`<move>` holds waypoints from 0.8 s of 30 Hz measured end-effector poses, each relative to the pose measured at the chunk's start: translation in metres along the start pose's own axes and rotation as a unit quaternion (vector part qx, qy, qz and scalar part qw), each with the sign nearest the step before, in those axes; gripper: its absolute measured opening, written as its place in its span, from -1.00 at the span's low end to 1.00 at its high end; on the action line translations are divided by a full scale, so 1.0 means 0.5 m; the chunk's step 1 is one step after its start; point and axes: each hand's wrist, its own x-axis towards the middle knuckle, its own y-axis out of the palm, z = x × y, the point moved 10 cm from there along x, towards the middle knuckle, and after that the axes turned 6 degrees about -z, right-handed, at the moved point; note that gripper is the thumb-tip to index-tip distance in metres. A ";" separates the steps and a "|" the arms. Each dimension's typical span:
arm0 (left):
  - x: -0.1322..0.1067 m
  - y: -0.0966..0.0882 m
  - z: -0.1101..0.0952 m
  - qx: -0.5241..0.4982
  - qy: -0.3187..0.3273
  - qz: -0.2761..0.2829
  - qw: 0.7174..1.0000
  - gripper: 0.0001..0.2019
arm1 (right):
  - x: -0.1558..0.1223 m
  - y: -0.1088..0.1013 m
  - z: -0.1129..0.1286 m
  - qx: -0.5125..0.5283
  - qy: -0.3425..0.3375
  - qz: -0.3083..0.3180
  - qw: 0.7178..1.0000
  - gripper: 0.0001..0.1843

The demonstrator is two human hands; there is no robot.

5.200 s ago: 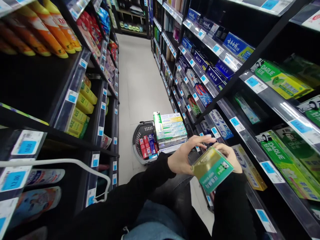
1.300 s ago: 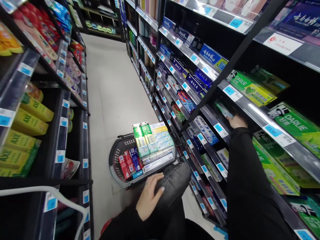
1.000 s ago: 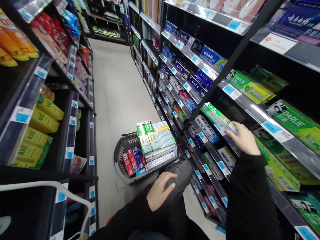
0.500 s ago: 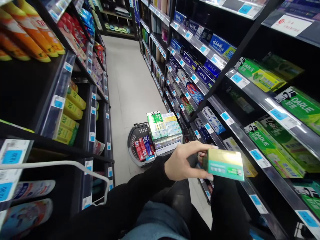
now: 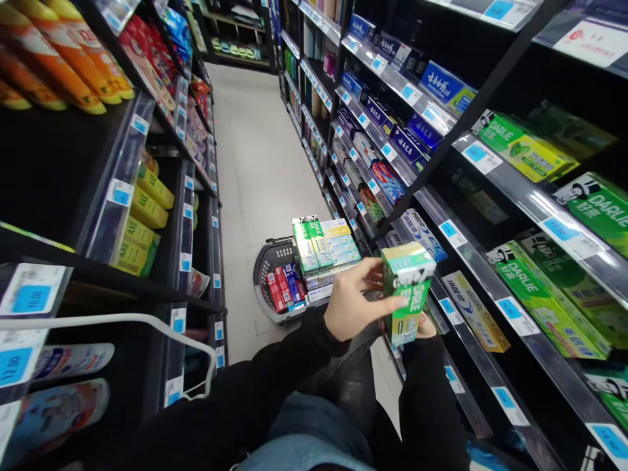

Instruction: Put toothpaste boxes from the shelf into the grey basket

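In front of me, my left hand [image 5: 350, 297] grips a green and gold Darlie toothpaste box [image 5: 411, 291], its thumb across the printed front and its fingers at the far side. Whether this is one box or a few pressed together, I cannot tell. Behind and below the box is my right hand [image 5: 426, 326], mostly hidden, supporting it from the right. Beyond my left hand, a grey basket [image 5: 263, 288] stands on the floor. Green and white Darlie boxes [image 5: 310, 242] are stacked in it, beside red and blue boxes [image 5: 284, 288].
Shelves [image 5: 495, 167] on the right carry toothpaste boxes, including green Darlie boxes [image 5: 544, 294] and a yellow-ended box [image 5: 475, 311]. Left-hand shelves hold orange bottles [image 5: 73, 52] and yellow AXE packs [image 5: 147, 209]. A white cable [image 5: 122, 320] crosses the lower left. The aisle floor [image 5: 250, 150] runs ahead.
The toothpaste box has been turned upright, so its printed Darlie face shows, and has moved left towards me. My right hand now shows beneath it. The view has shifted slightly.
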 end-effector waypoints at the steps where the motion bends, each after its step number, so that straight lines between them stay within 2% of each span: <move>1: 0.009 -0.013 0.030 0.004 -0.039 -0.028 0.999 -0.53 | -0.002 0.010 0.005 0.021 -0.004 0.020 1.000 -0.09; 2: 0.018 -0.024 0.060 0.009 -0.068 -0.047 0.997 -0.55 | -0.004 0.020 0.010 0.039 -0.005 0.035 0.999 -0.04; 4: 0.037 -0.044 0.124 0.010 -0.112 -0.073 0.991 -0.58 | -0.005 0.032 0.018 0.047 0.007 0.036 0.998 -0.16; 7: 0.059 -0.082 0.236 0.006 -0.193 -0.095 0.977 -0.59 | 0.023 0.024 0.020 -0.016 0.008 -0.056 0.998 -0.44; 9: 0.072 -0.126 0.302 0.050 -0.233 -0.109 0.965 -0.64 | 0.067 0.019 0.012 -0.073 -0.008 -0.107 0.992 -0.48; 10: 0.082 -0.160 0.324 0.100 -0.230 -0.123 0.960 -0.66 | 0.098 0.019 0.001 -0.113 -0.010 -0.117 0.987 -0.48; 12: 0.107 -0.244 0.342 0.231 -0.186 -0.171 0.940 -0.69 | 0.176 0.025 -0.033 -0.202 0.001 -0.110 0.973 -0.47; 14: 0.129 -0.329 0.359 0.352 -0.154 -0.219 0.897 -0.66 | 0.264 0.031 -0.069 -0.260 0.018 -0.098 0.960 -0.49; 16: 0.142 -0.404 0.402 0.418 -0.185 -0.246 0.855 -0.56 | 0.348 0.043 -0.098 -0.293 0.034 -0.087 0.952 -0.51; 18: 0.146 -0.458 0.466 0.420 -0.243 -0.247 0.839 -0.46 | 0.418 0.064 -0.121 -0.326 0.048 -0.071 0.942 -0.53; 21: 0.143 -0.489 0.556 0.374 -0.290 -0.222 0.852 -0.39 | 0.489 0.108 -0.147 -0.368 0.062 -0.042 0.927 -0.55; 24: 0.135 -0.488 0.616 0.332 -0.281 -0.200 0.878 -0.36 | 0.526 0.147 -0.168 -0.403 0.068 -0.020 0.913 -0.56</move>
